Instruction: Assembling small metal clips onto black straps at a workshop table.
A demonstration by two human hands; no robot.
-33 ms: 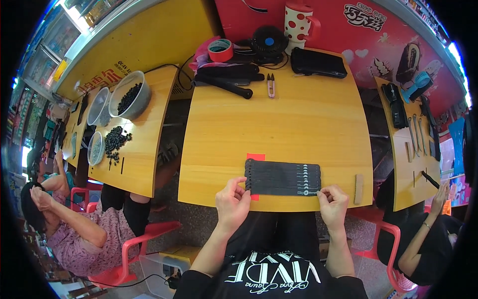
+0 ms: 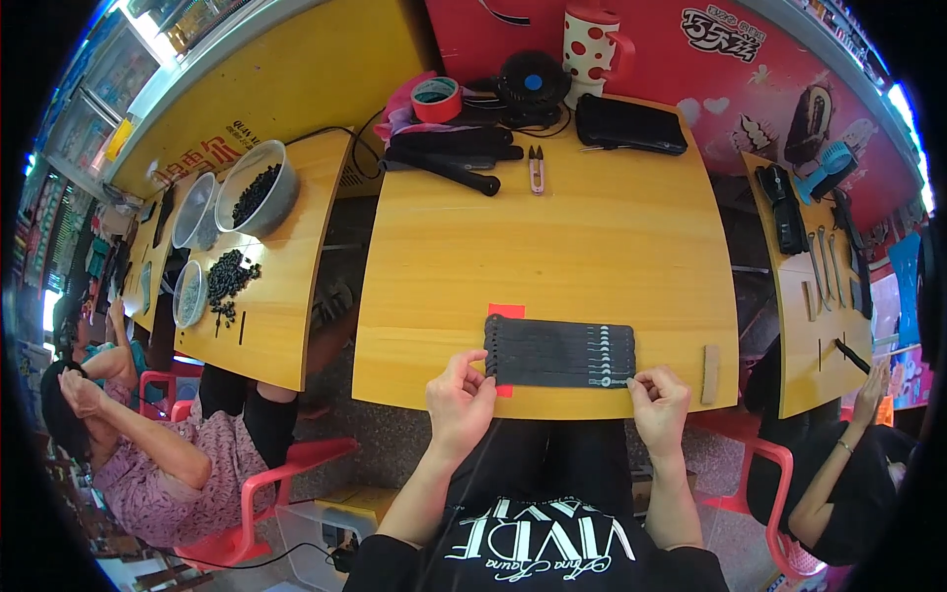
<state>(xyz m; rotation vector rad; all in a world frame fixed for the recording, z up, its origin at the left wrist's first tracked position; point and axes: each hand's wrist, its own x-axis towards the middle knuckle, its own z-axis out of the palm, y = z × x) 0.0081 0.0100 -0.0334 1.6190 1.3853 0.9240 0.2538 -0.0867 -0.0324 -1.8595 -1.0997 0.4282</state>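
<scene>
Near the front edge of the wooden table (image 2: 552, 257) lie several flat black straps (image 2: 543, 355), overlapped in a neat row. They have rounded ends and pale printing towards the right. A red strip (image 2: 506, 311) shows from under their left ends. With thumb and fingers together, my left hand (image 2: 462, 403) pinches the left end of the nearest strap. My right hand (image 2: 659, 407) is closed on that strap's right end, by the table edge. The strap lies level between both hands, against the row. A small tan strip (image 2: 710, 375) lies to the right of my right hand.
Pink-handled thread snips (image 2: 537, 173), more black straps (image 2: 444, 158), a tape roll (image 2: 436, 100), a fan (image 2: 534, 83), a black pouch (image 2: 631, 125) and a spotted cup (image 2: 590, 49) stand at the back. People sit at neighbouring tables; the left one holds plastic tubs (image 2: 258, 187) and black pieces (image 2: 232, 276).
Both hands and the straps stay in place. A thin dark cord-like line now shows across my lap.
</scene>
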